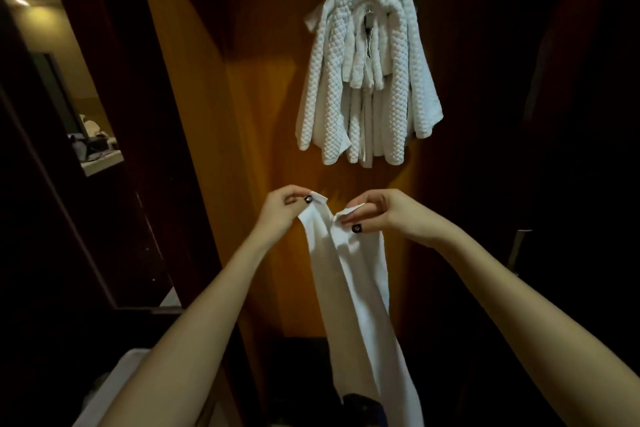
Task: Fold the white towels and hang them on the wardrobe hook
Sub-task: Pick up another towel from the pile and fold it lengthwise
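A smooth white towel (360, 295) hangs long and narrow from both my hands in front of the wooden wardrobe panel (263, 107). My left hand (282, 210) pinches its upper left corner. My right hand (377, 215) pinches the upper right corner, and the two corners are held close together. Above them, several white waffle-textured towels (367, 80) hang draped in a bunch on the metal hook (370, 15), which shows only partly between their folds.
A dark door frame (114, 135) stands at the left, with a lit room and a cluttered counter (100, 152) beyond it. A metal handle (517, 246) sticks out at the right. A pale object (114, 388) lies at the bottom left.
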### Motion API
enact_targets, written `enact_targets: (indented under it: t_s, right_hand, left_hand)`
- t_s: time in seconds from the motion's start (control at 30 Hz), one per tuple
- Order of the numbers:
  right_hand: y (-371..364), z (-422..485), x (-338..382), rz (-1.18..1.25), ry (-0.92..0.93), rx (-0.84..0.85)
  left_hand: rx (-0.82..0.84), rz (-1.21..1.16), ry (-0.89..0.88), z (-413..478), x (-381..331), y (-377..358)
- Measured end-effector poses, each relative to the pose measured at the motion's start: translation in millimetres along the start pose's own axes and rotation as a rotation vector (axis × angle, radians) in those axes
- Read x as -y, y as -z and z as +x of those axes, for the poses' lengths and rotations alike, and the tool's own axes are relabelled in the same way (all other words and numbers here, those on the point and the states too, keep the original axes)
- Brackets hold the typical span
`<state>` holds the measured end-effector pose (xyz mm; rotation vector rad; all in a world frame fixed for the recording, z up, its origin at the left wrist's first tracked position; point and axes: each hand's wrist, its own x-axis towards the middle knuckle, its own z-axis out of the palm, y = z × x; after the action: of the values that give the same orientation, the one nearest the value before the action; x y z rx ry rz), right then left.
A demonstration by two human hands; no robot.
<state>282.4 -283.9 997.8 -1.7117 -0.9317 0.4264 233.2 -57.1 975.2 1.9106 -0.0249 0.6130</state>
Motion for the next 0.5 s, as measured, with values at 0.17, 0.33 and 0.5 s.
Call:
enact_targets:
  t_s: [0.17,0.33,0.5]
  right_hand:
    - [-19,3,9,-0.239,0.136,-0.298]
    - [-25,-1,12,-0.165,0.198,-0.426]
    - [-30,-4,12,-0.133,0.196,-0.496]
  left_hand:
    - [0.090,-0.152,-0.035,-7,-14,-14]
    - [0.173,-0.357,0.002,-10,-26,-28]
    - [0.225,-0.520,0.018,-14,-32,-38]
